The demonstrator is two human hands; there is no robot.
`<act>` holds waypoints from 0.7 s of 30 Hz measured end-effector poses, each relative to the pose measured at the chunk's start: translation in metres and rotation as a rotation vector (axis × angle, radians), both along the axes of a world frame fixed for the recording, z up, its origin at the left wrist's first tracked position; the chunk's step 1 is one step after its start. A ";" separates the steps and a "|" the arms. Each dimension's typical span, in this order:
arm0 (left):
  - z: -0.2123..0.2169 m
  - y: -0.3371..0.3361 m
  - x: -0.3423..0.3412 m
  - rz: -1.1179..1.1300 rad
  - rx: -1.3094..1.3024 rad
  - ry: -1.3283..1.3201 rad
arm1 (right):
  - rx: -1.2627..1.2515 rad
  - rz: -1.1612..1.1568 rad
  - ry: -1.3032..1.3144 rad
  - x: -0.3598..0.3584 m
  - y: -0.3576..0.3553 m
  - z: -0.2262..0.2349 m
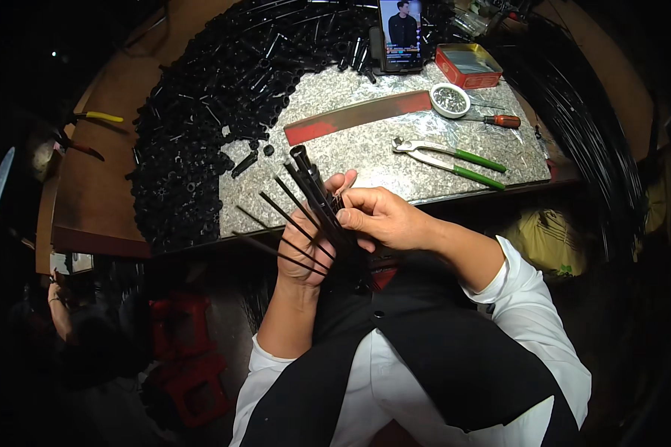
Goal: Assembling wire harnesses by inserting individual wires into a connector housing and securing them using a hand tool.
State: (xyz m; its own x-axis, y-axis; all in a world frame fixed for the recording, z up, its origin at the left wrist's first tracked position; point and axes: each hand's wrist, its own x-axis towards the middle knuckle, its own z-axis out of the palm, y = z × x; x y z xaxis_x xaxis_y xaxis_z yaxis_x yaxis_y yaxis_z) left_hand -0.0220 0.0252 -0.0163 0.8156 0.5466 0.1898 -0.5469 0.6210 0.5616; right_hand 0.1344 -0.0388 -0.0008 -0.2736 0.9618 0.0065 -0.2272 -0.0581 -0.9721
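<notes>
Both hands met just below frame centre, closed together on a bundle of thin black rods (306,201). Left hand (306,249) wrapped the rods from beneath, fingers curled round them, thumb up near the right hand. Right hand (384,217) pinched the upper part of the bundle, fingertips pressed against the black stems just beside the left thumb. Several rods fanned out toward ten o'clock, their ends spread apart, while a thicker black tube end pointed toward eleven o'clock over the worktop's edge.

At twelve o'clock from the hands lay a speckled grey worktop (365,153). A big heap of small black tubes (216,104) covered its left side, at ten to eleven o'clock. A long flat strip (358,115), red at its ends, lay slanted above the hands. At one o'clock rested pliers (451,160) with green handles, and beyond them a screwdriver (496,119) with a red handle, just beside a round white tin (449,100). A red tray (467,65) sat farther off at one o'clock, with a phone (400,33) propped upright at twelve o'clock. Yellow-handled pliers (97,117) lay on a brown board at ten o'clock, well apart from the hands. Coils of black wire (596,134) curved along the right, at two o'clock.
</notes>
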 end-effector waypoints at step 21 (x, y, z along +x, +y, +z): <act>-0.005 0.025 -0.002 -0.131 0.174 -0.153 | 0.041 -0.008 -0.010 -0.015 0.003 0.011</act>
